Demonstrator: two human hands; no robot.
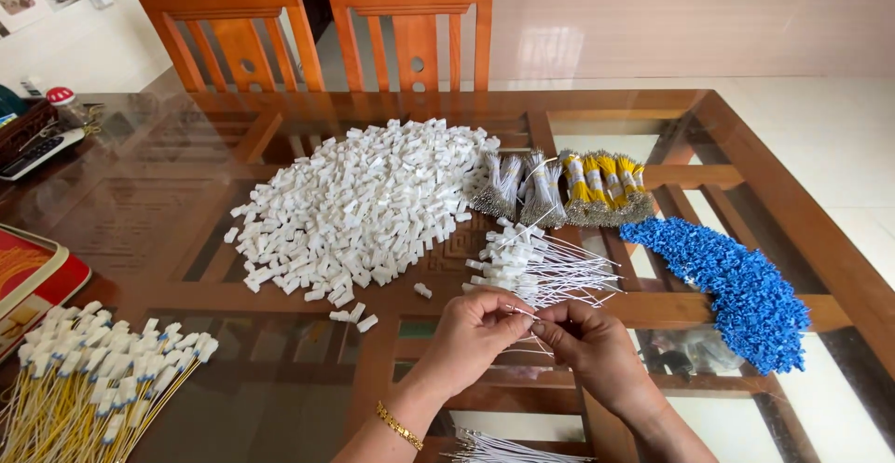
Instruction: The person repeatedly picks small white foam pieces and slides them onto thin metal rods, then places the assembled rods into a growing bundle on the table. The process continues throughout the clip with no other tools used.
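Note:
My left hand [474, 332] and my right hand [590, 344] meet at the near middle of the glass-topped table [168, 211], fingertips pinched together on a thin white wire [522, 312]. Just beyond my fingers lies a small heap of white wires fitted with white connectors [531, 265]. A large pile of loose white plastic connectors [364, 204] spreads out behind that. My left wrist wears a gold bracelet [399, 426].
Blue connectors [736, 286] are heaped at the right. Bundled white wires [517, 188] and yellow wires [606, 185] lie at the back. Finished yellow wires with white ends [93, 370] fan out at near left. Loose white wires [508, 449] lie below my hands. Two wooden chairs [317, 25] stand beyond.

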